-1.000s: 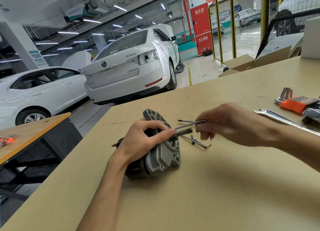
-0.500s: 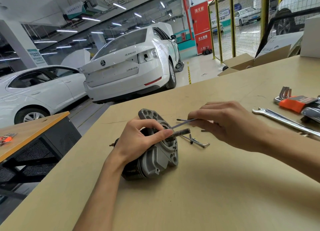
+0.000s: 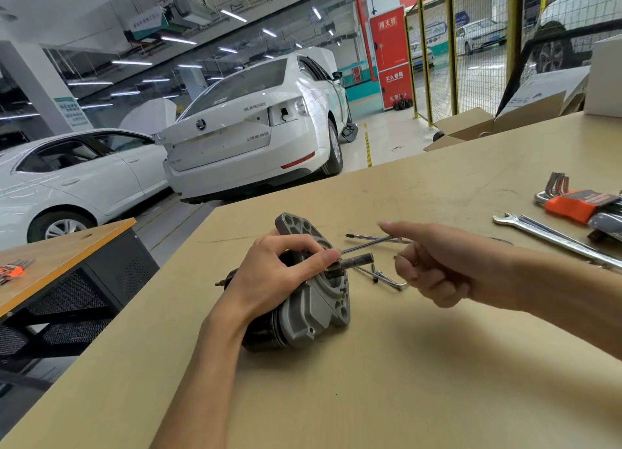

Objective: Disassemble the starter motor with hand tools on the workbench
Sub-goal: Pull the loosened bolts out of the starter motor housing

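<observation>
Grey starter motor (image 3: 313,310) lies on the tabletop (image 3: 404,381), left hand (image 3: 279,277) gripping it; right hand (image 3: 434,263) pinches a thin rod (image 3: 367,243), forefinger straight.

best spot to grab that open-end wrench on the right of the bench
Take the wrench by its bare shank just behind the open jaw, coming from above with the right hand. It lies flat on the workbench, and its far end runs beside the orange hex key set.
</observation>
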